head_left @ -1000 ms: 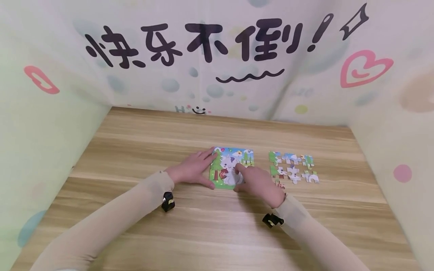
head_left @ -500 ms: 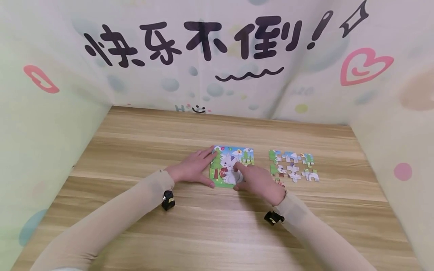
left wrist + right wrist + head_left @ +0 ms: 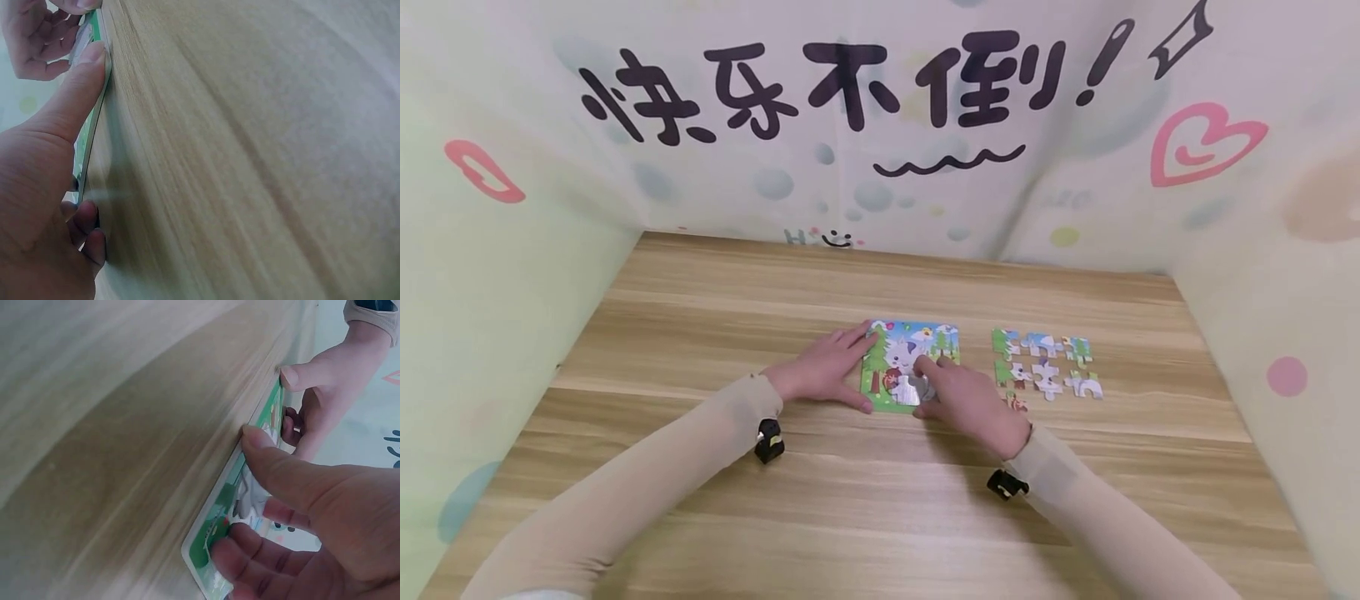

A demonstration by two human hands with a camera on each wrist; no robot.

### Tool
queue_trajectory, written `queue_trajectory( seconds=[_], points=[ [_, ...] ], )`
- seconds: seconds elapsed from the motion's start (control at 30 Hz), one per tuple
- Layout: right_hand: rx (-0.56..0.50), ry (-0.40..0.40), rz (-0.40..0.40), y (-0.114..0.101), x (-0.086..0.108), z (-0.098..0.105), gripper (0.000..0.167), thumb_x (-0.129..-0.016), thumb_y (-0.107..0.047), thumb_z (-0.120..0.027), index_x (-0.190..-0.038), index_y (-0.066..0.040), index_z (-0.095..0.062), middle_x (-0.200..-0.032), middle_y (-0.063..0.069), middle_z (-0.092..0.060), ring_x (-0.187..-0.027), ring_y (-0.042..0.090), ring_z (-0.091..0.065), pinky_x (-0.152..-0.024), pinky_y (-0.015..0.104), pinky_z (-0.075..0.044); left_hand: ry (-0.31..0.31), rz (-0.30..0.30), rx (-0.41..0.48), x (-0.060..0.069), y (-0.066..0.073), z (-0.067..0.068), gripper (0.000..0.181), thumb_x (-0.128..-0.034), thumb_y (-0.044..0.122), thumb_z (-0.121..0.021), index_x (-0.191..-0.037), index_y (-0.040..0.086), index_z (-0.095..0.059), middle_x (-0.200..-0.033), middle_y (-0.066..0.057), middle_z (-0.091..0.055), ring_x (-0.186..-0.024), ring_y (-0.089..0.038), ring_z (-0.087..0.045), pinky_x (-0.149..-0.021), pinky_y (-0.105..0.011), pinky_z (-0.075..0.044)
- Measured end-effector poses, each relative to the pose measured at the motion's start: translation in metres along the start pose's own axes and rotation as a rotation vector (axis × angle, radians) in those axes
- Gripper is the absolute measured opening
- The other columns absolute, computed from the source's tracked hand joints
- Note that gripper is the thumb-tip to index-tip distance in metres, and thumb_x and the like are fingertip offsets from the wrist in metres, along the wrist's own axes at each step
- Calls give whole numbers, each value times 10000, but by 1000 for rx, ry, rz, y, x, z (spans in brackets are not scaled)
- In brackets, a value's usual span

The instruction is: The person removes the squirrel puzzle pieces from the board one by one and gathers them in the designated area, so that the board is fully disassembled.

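A small jigsaw puzzle board [image 3: 880,406] with a white kitten, trees and sky lies flat on the wooden table. My left hand [image 3: 822,367] holds it at the left side, thumb at the near corner and fingers at the far corner. Over the lower right of the board, my right hand [image 3: 973,404] has its thumb at the near edge and its fingers curled in over the picture. Its fingertips pinch at a shiny puzzle piece [image 3: 910,390] in the kitten's body. The right hand hides part of that piece and the board's lower right corner.
Several loose puzzle pieces [image 3: 1043,379] lie in spaced rows to the right of the board, close to my right hand. The wood-grain table [image 3: 820,517] is bounded by a printed curtain [image 3: 760,183] at the back and both sides.
Both hands stay at the board. The piece in the kitten's body now catches the light, as if tilted. The head view has shifted slightly.
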State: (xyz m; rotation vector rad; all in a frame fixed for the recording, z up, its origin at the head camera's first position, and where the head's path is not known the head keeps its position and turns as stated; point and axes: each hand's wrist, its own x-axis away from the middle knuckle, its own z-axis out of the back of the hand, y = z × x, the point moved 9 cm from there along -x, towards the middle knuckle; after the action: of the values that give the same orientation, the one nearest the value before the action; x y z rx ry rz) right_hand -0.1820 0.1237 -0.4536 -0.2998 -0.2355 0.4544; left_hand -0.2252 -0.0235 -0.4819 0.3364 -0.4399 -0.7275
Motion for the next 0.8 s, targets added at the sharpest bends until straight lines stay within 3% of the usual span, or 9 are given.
queue_trajectory(
  seconds=[0.3, 0.53, 0.8],
  points=[
    [-49, 3, 45, 1, -1, 0, 510, -888, -278, -850, -1272, -85, -575, -929, 42, -613, -733, 164, -543, -612, 318, -497, -3, -8, -8, -1, 1, 3, 1201, -832, 619, -801, -1656, 13, -170, -1734, -209, -29, -1568, -422, -177, -1261, -534, -212],
    [-115, -37, 53, 3, -2, -5, 407, -914, -247, -829, -1227, -110, -608, -854, 2, -584, -727, 144, -518, -635, 297, -466, 1, -2, -4, 0, 1, 1, 1195, -833, 617, -799, -1657, 19, -174, -1736, -205, -34, -1563, -428, -189, -1257, -550, -215],
    [-25, -12, 86, -4, 2, -3, 397, -906, -285, -833, -1171, -44, -663, -1001, 46, -637, -774, 130, -570, -693, 316, -550, 1, -2, -4, 2, 2, 1, 1205, -827, 617, -802, -1654, 10, -173, -1733, -216, -33, -1568, -426, -174, -1260, -547, -207]
  ],
)
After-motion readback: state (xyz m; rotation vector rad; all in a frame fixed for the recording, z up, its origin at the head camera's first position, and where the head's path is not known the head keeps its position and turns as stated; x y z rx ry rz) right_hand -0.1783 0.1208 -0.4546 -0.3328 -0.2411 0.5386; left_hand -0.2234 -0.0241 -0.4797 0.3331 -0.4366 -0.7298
